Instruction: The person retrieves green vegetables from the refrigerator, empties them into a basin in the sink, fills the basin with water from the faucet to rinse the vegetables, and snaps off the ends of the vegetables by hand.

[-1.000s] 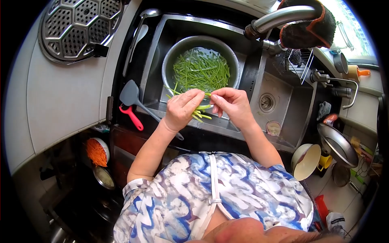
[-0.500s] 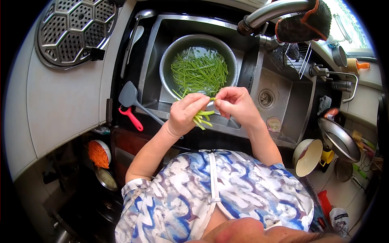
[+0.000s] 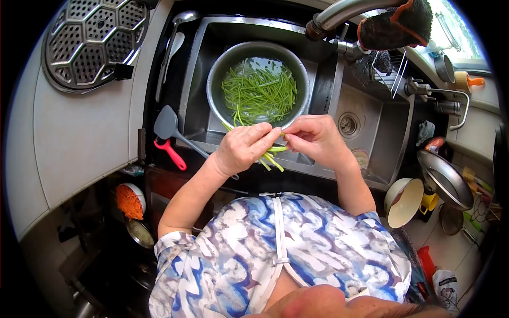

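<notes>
My left hand (image 3: 244,147) is closed round a small bunch of green stems (image 3: 273,157), whose pale cut ends stick out below the fingers. Close against it, my right hand (image 3: 319,140) pinches the end of a stem between thumb and fingertips. Both hands are over the front rim of the sink. Just beyond them a round metal basin (image 3: 213,100) stands in the left sink bowl, holding water and many cut green stem pieces (image 3: 260,93). Part of the basin's near rim is hidden behind my hands.
A faucet (image 3: 339,16) reaches over the sink from the back right. Left of the sink lie a grey spatula (image 3: 168,123), a red-handled tool (image 3: 172,155) and a ladle (image 3: 183,18). The right sink bowl (image 3: 366,106) has a drain. A perforated steamer plate (image 3: 95,42) rests on the left counter.
My right hand has shifted slightly right and its fingers have closed in more on the stem. The bunch in my left hand has tilted a little. The whole view has moved slightly.
</notes>
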